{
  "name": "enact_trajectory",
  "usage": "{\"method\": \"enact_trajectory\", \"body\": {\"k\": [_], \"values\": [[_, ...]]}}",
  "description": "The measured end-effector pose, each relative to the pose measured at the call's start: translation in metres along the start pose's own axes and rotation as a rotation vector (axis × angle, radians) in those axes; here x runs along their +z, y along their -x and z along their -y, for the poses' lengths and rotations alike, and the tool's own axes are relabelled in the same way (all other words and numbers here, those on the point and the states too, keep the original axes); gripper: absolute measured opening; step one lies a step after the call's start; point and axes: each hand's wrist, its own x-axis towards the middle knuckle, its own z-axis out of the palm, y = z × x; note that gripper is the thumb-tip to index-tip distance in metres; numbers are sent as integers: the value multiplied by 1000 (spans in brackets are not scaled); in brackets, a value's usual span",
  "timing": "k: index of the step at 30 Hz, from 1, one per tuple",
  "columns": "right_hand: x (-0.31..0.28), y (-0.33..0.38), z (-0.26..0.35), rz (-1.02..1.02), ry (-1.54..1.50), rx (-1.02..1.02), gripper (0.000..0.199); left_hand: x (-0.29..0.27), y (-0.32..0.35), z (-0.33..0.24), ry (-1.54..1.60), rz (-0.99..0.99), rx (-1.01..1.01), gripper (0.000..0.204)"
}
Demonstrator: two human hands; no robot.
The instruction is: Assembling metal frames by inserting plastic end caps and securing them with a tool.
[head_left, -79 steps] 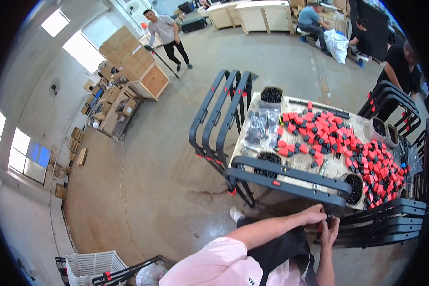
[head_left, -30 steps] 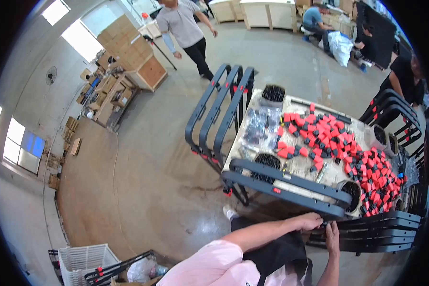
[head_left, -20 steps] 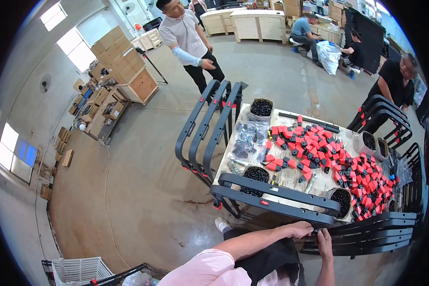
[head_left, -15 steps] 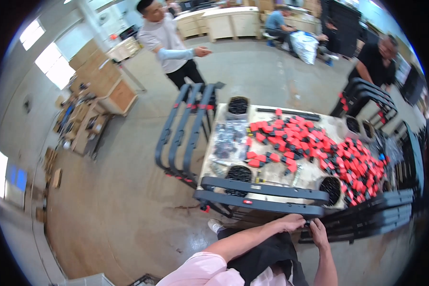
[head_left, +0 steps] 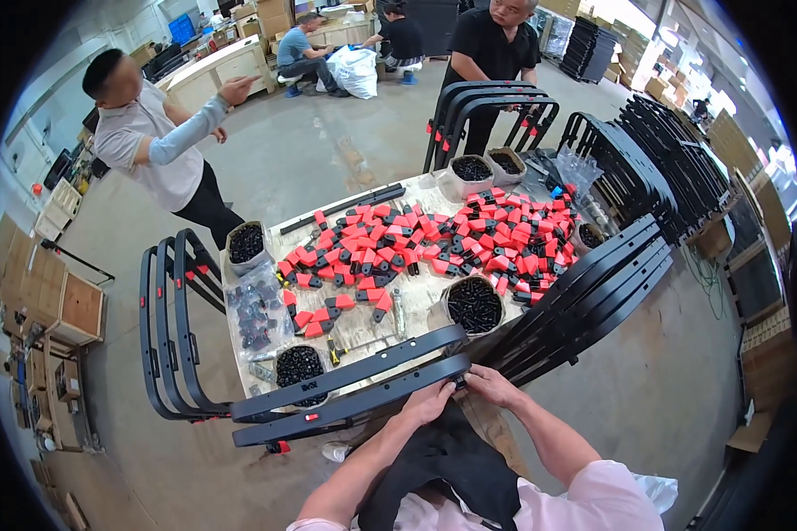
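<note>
Two long black curved bars [head_left: 354,389] lie along the near edge of the work table [head_left: 363,327]. My left hand [head_left: 429,403] grips the right end of the lower bar. My right hand [head_left: 491,385] touches that same end from the other side, fingers pinched at a small part on its tip. Red and black plastic clips [head_left: 416,243] cover the middle of the table. A round tub of black screws [head_left: 474,305] stands just beyond my hands, and another tub [head_left: 298,365] sits to the left behind the bars.
Black curved frames lean at the table's left [head_left: 164,336] and in a stack at its right [head_left: 593,292]. A person in a grey shirt [head_left: 159,150] stands far left, pointing. A person in black [head_left: 496,44] stands at the far side. Cardboard boxes [head_left: 62,310] line the left wall.
The view has swung right and closer to the table. The person in grey walked nearer and now points. My hands stay at the bar's end.
</note>
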Motion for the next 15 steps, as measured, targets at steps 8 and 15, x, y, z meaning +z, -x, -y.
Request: {"method": "enact_trajectory", "body": {"k": [8,15], "values": [[-1,3,8,-43,146,-13,32,1,-2,5,-4,10,-25,41],[1,4,8,-126,163,83,30,-5,-1,-1,61,53,-102,42]]}}
